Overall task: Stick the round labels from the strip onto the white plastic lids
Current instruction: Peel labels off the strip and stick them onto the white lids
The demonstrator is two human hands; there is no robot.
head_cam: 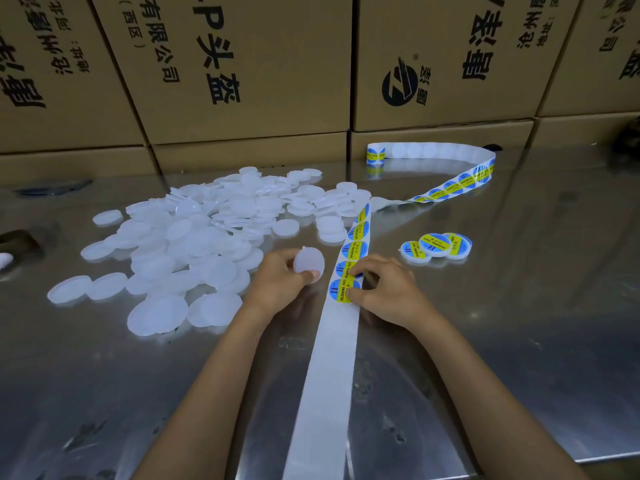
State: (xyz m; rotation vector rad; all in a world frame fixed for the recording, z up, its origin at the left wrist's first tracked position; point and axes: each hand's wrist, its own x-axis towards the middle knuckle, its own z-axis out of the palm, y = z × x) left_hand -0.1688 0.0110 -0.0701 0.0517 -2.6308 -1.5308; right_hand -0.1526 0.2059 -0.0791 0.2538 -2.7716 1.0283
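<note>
The left hand (280, 277) pinches one white lid (309, 264) upright, while the right hand (381, 289), fingers curled, presses its fingertips (350, 293) on the nearest round label (341, 290), blue and yellow, reading "SOLDERING PASTE". That label sits on the white strip (332, 358) running between both hands. A heap of bare lids (194, 237) lies left, three labelled lids (434, 245) right, on a shiny metal table (519, 306) before cardboard boxes (242, 64) printed in Chinese.

Lid pile (194, 237) crowds left, boxes (242, 64) wall rear, bare steel table (519, 306) right
</note>
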